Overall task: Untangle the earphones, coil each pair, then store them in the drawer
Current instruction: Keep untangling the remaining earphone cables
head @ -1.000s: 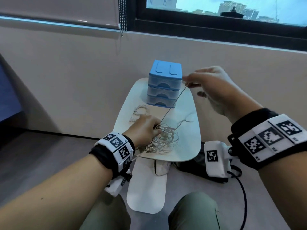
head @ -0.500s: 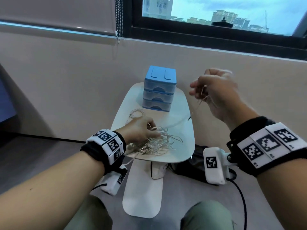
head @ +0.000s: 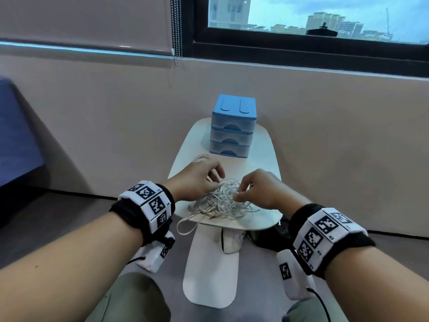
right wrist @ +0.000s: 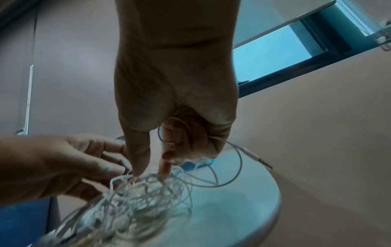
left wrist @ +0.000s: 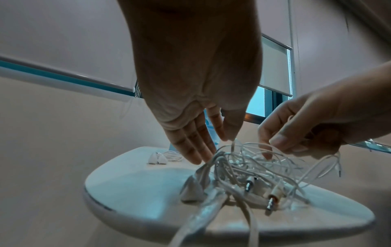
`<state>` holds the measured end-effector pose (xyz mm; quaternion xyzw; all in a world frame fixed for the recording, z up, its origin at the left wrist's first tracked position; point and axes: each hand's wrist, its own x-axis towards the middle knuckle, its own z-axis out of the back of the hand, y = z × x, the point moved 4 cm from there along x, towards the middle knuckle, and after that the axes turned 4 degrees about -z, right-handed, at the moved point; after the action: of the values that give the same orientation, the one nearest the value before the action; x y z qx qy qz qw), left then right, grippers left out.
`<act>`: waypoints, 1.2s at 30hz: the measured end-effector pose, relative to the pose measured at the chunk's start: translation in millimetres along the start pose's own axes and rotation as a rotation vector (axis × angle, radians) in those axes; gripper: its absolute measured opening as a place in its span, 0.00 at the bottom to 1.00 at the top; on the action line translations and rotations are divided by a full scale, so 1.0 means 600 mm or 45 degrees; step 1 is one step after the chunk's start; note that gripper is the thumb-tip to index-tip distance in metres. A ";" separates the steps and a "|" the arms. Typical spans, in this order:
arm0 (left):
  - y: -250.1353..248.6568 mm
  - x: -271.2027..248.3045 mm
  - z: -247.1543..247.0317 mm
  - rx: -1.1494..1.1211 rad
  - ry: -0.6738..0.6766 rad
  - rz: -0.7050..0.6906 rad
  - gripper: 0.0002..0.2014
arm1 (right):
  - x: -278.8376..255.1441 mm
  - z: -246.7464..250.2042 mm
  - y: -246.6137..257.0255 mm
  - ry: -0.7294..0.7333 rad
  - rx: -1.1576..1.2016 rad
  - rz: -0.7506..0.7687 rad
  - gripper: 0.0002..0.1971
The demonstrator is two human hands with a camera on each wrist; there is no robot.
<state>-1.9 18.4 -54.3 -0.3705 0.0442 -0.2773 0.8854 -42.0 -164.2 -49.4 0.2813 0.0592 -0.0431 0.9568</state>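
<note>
On the white table (head: 262, 145), before the blue drawer unit (head: 232, 126), both hands reach into the tangled earphones (head: 220, 201). From the left wrist, the left hand (left wrist: 196, 80) pinches one strand. From the right wrist, the right hand (right wrist: 175, 90) holds a cable loop in its curled fingers.

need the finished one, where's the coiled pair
In the head view the coiled pair lies on the table, beyond the left hand, near the drawers.

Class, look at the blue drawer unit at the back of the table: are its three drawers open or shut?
Shut. In the head view all three fronts of the drawer unit sit flush, one above another, none pulled out.
</note>
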 end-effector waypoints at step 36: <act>-0.042 0.011 0.004 -0.132 -0.194 -0.135 0.06 | 0.001 0.046 0.020 -0.141 0.022 0.133 0.18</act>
<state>-6.9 2.2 -34.7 -0.4377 -0.0287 -0.2923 0.8498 -37.6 -169.4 -19.9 0.2896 -0.0089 -0.0092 0.9571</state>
